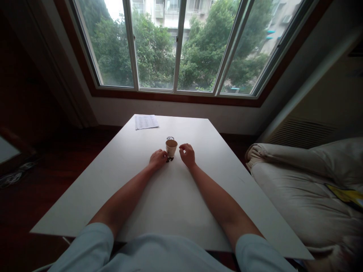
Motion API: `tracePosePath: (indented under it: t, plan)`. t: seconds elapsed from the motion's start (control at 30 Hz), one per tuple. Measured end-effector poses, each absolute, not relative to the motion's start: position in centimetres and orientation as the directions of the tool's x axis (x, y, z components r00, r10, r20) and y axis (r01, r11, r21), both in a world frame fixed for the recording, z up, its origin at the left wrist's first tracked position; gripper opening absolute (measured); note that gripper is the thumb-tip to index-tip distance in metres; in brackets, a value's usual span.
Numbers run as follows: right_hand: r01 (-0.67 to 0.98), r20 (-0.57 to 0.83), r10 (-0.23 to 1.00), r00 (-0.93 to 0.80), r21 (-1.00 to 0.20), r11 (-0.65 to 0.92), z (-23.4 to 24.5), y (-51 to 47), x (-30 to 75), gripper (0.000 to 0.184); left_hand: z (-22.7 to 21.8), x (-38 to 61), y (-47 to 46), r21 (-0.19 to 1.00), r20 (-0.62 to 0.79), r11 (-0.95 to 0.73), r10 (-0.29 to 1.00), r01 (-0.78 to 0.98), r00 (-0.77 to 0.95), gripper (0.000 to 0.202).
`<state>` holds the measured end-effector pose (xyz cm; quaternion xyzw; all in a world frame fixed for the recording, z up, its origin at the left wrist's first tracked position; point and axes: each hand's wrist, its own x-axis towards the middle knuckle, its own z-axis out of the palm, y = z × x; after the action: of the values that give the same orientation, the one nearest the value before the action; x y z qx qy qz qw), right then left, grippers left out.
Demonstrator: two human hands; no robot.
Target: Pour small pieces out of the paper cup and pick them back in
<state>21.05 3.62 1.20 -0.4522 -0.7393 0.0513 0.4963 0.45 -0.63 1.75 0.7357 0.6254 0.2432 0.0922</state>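
Note:
A small tan paper cup (171, 149) stands upright on the white table (176, 200). Several small dark pieces (169, 159) lie at its near foot. Just behind the cup is a round thing with a dark outline (170, 138), partly hidden by it. My left hand (159, 158) rests low at the cup's left side, fingers curled together, their tips close to its base and the dark pieces; I cannot make out what they pinch. On the right, my right hand (187, 155) is held apart from the cup, fingers bent and a gap showing between thumb and forefinger.
Printed paper sheets (146, 122) lie at the table's far left corner. A cushioned beige sofa (300, 181) stands to the right, with a yellow and black item (346, 194) on it. Beyond the table is a wide window (176, 49). Cables (17, 175) lie on the floor at left.

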Motion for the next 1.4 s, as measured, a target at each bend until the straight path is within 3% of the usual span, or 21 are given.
tracePosePath:
  t: [0.17, 0.33, 0.5, 0.8, 1.4]
  plan:
    - [0.571, 0.433, 0.846, -0.310, -0.626, 0.530, -0.1, 4.6, 21.7, 0.022, 1.7, 0.5, -0.6, 0.435, 0.230, -0.182, 0.969, 0.882, 0.086, 0.019]
    - [0.588, 0.367, 0.793, -0.486, -0.534, 0.607, -0.1, 4.2, 21.4, 0.021, 1.4, 0.5, -0.4, 0.430, 0.236, -0.186, 0.968, 0.883, 0.088, 0.019]
    - [0.620, 0.366, 0.771, -0.521, -0.458, 0.637, 0.3, 3.9, 21.5, 0.021, 1.4, 0.4, -0.3, 0.425, 0.244, -0.200, 0.964, 0.883, 0.101, 0.019]
    - [0.642, 0.369, 0.769, -0.523, -0.423, 0.639, 0.7, 4.0, 22.1, 0.008, 1.5, 0.5, -0.3, 0.422, 0.236, -0.192, 0.967, 0.886, 0.097, 0.018]
    - [0.632, 0.425, 0.757, -0.496, -0.421, 0.651, -0.2, 5.2, 22.4, 0.010, 1.5, 0.5, -0.4, 0.426, 0.246, -0.203, 0.964, 0.881, 0.103, 0.017]
